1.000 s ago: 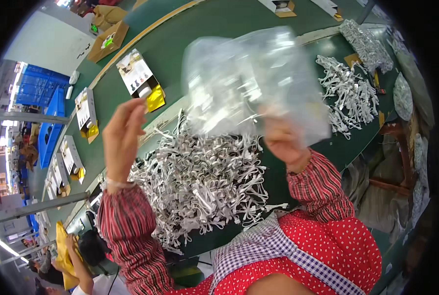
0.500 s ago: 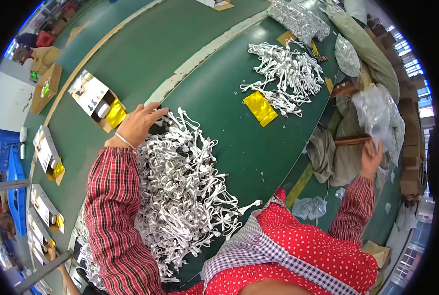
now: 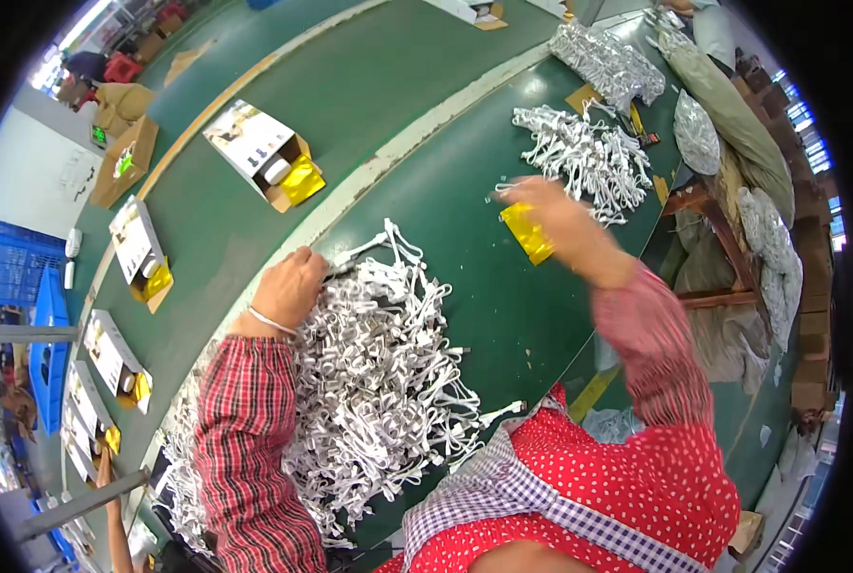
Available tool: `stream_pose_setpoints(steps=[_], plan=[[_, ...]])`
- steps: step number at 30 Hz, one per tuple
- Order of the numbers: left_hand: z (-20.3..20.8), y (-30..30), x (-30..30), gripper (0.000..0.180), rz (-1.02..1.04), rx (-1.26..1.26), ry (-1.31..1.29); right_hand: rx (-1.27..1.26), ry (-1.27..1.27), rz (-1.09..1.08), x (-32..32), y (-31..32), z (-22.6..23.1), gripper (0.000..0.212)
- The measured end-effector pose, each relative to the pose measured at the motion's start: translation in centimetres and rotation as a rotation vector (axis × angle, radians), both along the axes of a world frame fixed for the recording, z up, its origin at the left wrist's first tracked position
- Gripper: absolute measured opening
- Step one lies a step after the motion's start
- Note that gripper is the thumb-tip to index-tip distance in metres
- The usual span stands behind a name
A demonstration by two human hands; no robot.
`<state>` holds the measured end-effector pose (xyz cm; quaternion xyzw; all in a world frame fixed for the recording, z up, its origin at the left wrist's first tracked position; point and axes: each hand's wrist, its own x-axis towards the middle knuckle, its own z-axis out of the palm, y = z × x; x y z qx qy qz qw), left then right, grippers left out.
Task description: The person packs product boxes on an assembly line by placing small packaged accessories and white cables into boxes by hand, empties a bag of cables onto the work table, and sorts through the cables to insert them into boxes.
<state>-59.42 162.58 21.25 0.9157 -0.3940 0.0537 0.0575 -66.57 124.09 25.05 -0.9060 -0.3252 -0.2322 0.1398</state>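
My left hand [image 3: 291,288] is at the far left edge of a big pile of white cables [image 3: 379,382], its fingers curled round the end of a white cable [image 3: 374,246]. My right hand [image 3: 560,224], smeared by motion, reaches over a shiny gold packet [image 3: 526,234] lying on the green table. Its fingertips are close to the packet's far edge; whether they hold anything I cannot make out. Just beyond this hand lies a smaller heap of white cables [image 3: 589,153].
An open printed box [image 3: 254,153] with a white item and gold packet stands on the green conveyor [image 3: 350,86]; several similar boxes line the left. Silvery bags [image 3: 608,62] lie at the far right, near a wooden frame [image 3: 717,224]. Another person's arm [image 3: 116,525] shows lower left.
My right hand has come from the plastic bag at the right to the gold packet. My left hand has shifted slightly right and nearer, its fingers now curled. The boxes have moved farther right along the conveyor.
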Motion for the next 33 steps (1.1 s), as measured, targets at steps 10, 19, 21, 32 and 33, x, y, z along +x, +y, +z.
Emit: stream_pose_setpoints(steps=[10,19,21,32,33], plan=[[0.4,-0.1,-5.5,0.012,0.143,-0.237,-0.207,-0.398,-0.101,0.440,7.3,7.8,-4.9,0.014],[0.9,0.4,-5.3,0.012,0.317,-0.624,-0.083,-0.296,0.996,0.482,7.7,7.1,2.1,0.013],[0.6,0.4,-5.7,0.012,0.469,-0.795,0.139,0.327,1.032,0.378,9.3,7.6,2.6,0.012],[-1.9,2.7,1.7,0.024,0.879,-1.118,0.390,0.315,0.401,-0.349,26.2,8.7,-3.1,0.020],[-1.9,3.4,3.0,0.024,0.918,-1.104,0.367,0.293,0.207,-0.439,26.3,8.9,-3.5,0.019]])
